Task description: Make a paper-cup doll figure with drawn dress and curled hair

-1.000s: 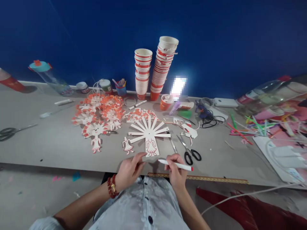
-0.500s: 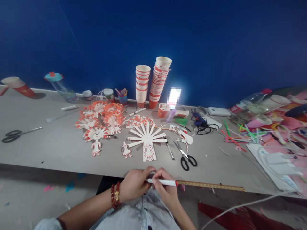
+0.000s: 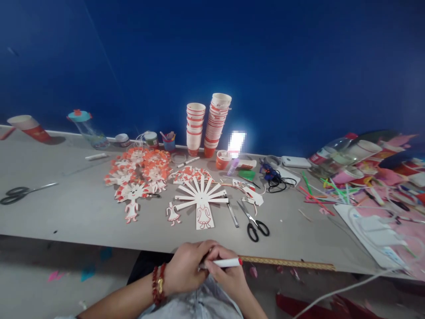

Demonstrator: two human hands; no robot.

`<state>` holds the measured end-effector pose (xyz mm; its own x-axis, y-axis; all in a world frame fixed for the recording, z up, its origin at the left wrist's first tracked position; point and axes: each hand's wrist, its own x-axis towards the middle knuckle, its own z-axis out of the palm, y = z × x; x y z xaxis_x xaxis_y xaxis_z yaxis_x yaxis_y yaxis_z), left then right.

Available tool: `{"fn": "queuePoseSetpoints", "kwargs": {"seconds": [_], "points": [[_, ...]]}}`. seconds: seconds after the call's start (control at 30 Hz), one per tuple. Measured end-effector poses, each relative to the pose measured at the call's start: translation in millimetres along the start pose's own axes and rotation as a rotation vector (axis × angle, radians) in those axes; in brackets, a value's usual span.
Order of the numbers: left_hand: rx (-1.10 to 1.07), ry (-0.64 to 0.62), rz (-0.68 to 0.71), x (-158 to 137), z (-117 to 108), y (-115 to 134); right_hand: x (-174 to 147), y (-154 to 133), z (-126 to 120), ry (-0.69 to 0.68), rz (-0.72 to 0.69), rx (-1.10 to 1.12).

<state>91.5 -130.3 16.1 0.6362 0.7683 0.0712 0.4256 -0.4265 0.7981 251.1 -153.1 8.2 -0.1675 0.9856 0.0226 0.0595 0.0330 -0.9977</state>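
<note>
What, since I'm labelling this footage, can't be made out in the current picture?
In the head view:
Tip of the white marker: hidden by the left hand and right hand.
Bright object: covered by pixelation.
Reddish item: cut off by the left edge.
Bottle label: lettering too small and blurred.

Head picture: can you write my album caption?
Left hand and right hand meet at a white marker before a fan-topped paper cutout and stacked cups.
</note>
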Motion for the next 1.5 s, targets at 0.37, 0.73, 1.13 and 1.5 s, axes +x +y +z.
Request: {"fn": "queuePoseSetpoints", "kwargs": {"seconds": [0.37,0.73,1.13,1.5], "points": [[-0.103,0.186,0.092,-9,-7,5,6,2,7,-0.107,0.164,0.340],[-0.018,0.108,0.181,-12,-17,4,7,3,-13,-0.066,0.151,0.274],[-0.183,0.297,0.060,-24,-21,-2,5,-13,-2,-0.262,0.139,-0.089],[-0.318,0.272,0.285,-28,-36,23,6,-7,5,-0.297,0.116,-0.061]]}}
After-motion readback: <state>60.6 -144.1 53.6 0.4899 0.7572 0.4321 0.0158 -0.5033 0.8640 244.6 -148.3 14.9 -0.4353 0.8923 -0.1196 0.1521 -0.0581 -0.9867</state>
